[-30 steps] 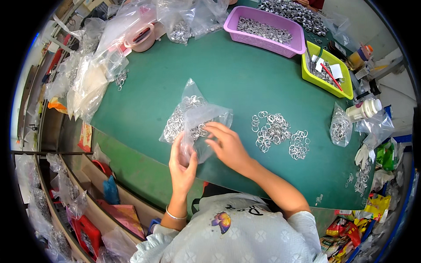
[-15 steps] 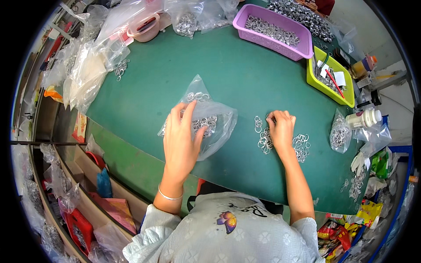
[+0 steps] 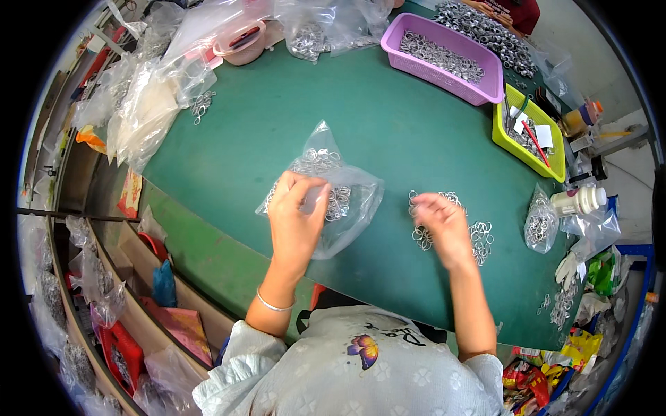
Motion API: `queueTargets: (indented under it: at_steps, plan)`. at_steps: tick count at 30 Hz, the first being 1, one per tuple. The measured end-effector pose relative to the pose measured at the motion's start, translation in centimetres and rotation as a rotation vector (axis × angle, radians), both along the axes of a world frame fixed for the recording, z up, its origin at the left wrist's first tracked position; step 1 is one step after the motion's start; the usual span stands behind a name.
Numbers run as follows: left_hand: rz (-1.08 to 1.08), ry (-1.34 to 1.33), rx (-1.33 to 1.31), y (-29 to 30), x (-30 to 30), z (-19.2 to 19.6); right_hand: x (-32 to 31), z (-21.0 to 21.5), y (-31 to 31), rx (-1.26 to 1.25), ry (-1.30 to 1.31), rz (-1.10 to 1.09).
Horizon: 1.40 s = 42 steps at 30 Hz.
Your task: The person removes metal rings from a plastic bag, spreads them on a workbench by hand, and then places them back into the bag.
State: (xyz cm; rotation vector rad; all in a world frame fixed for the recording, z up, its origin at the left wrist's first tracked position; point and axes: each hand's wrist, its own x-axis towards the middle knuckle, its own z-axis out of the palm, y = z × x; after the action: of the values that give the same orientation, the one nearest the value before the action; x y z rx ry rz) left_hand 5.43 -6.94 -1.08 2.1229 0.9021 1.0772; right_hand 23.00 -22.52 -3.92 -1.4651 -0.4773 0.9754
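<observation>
From where I'm standing, a person is leaning over the near edge of a dark green tabletop point(image 3: 243, 125), both bare hands reaching in over it. The left hand point(image 3: 296, 216) is curling over a clear plastic bag point(image 3: 361, 201) partly filled with silver metal rings point(image 3: 319, 159), its thumb and forefinger leaving only a narrow space between their tips; I cannot tell whether they are pinching any of the film. The bag is lying near the middle of the near edge, one pointed corner aiming at the far edge. To its right, the right hand point(image 3: 444, 225) is hovering over or touching a loose pile of silver metal rings point(image 3: 454, 199), its fingers bunching narrowly but blurring, so I cannot tell whether they are holding one. A smaller cluster of silver rings point(image 3: 481, 244) is lying just beside that pile, toward the right edge. Near the right edge, a small clear bag of rings point(image 3: 538, 229) is resting beside a white plastic bottle point(image 3: 579, 201). Toward the far right corner, a purple plastic basket point(image 3: 433, 79) is holding more rings, and a yellow-green plastic basket point(image 3: 522, 155) is sitting next to it, carrying a red pen point(image 3: 535, 143).
</observation>
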Motion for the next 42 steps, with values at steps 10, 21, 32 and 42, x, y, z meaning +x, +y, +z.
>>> queueTargets:
  at_steps: [10, 21, 32, 42]
  plan:
    - [-0.006, 0.012, -0.074, -0.5, -0.8, -0.3, -3.9, -1.6, 3.1, 0.113, -1.102, 0.016]
    - [-0.023, -0.017, -0.114, -1.5, -1.0, -0.6, 1.3, -4.5, 1.6, -0.378, -1.259, -0.022]
    - [-0.044, -0.054, -0.126, -1.6, -1.3, -1.0, 2.5, -3.5, -0.1, -0.347, -1.341, -0.016]
    - [-0.051, -0.063, -0.137, -1.7, -1.4, -0.9, 3.7, -2.7, -0.8, -0.258, -1.027, -0.074]
